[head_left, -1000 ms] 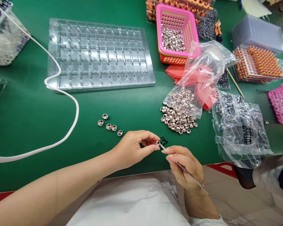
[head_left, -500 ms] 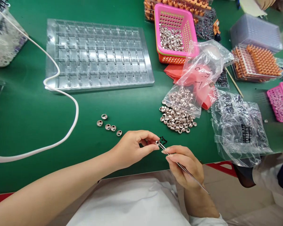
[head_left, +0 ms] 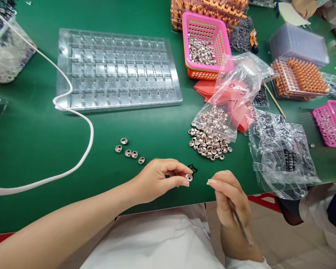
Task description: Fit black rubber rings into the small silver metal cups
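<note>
Between thumb and fingertips, my left hand [head_left: 159, 180] pinches a small silvery metal cup [head_left: 188, 177] with a dark spot inside. My right hand [head_left: 232, 194] is closed around the tweezers [head_left: 242, 226], whose shaft now points back toward the wrist; their tips are hidden. A gap separates the right fingers from the cup. Just beyond the left fingertips lie tiny black parts [head_left: 194, 169]. Several similar metal cups [head_left: 128, 152] are scattered left of my left hand. A heap of them [head_left: 211, 145] spills out of a clear plastic bag [head_left: 232, 89] further back.
A clear compartment tray [head_left: 117, 69] lies at the back left, a white cable [head_left: 88, 125] crossing its corner. The pink basket [head_left: 186, 41] holds more metal pieces. To the right are crumpled plastic bags [head_left: 280, 149] and orange parts [head_left: 309, 76]. Another person's hand [head_left: 304, 7] shows top right.
My right hand has drawn back to the right, and the tweezers have left the cup and swung back in the hand. My left hand still holds the cup, slightly lower.
</note>
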The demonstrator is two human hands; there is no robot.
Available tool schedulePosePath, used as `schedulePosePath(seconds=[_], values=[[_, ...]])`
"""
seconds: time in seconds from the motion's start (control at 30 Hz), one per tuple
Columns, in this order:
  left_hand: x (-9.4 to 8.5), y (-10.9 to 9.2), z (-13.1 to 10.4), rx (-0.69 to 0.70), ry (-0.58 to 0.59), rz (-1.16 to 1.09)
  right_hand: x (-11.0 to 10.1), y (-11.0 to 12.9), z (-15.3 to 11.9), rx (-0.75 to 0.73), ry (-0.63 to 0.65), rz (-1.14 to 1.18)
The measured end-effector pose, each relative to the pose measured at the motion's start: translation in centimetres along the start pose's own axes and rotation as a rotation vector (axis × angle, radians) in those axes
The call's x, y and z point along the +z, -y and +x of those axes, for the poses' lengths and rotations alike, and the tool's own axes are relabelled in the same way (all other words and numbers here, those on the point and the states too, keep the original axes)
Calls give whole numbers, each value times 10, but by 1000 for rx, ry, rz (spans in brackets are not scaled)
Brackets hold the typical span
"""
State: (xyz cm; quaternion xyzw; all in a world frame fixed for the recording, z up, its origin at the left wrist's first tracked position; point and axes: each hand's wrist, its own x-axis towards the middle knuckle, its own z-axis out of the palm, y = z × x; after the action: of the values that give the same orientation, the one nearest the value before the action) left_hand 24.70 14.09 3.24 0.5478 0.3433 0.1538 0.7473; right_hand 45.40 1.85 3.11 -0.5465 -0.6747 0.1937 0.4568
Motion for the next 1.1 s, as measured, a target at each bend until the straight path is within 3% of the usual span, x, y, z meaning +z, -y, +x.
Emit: schedulePosePath(seconds=[0.13, 0.27, 0.7, 0.93, 1.1], values=[[-1, 0, 0, 67, 36, 55, 4, -4, 13, -252, 123, -109], [-1, 1, -1, 151, 78, 120, 7, -10, 15, -352, 168, -175], [-1, 5, -2, 283, 119, 219, 4, -14, 9, -457, 276, -276], [6, 14, -6, 339, 81, 118, -2, -3, 19, -539, 317, -305], [7, 9, -8, 302, 87, 99, -5, 5, 27, -583, 312, -317]])
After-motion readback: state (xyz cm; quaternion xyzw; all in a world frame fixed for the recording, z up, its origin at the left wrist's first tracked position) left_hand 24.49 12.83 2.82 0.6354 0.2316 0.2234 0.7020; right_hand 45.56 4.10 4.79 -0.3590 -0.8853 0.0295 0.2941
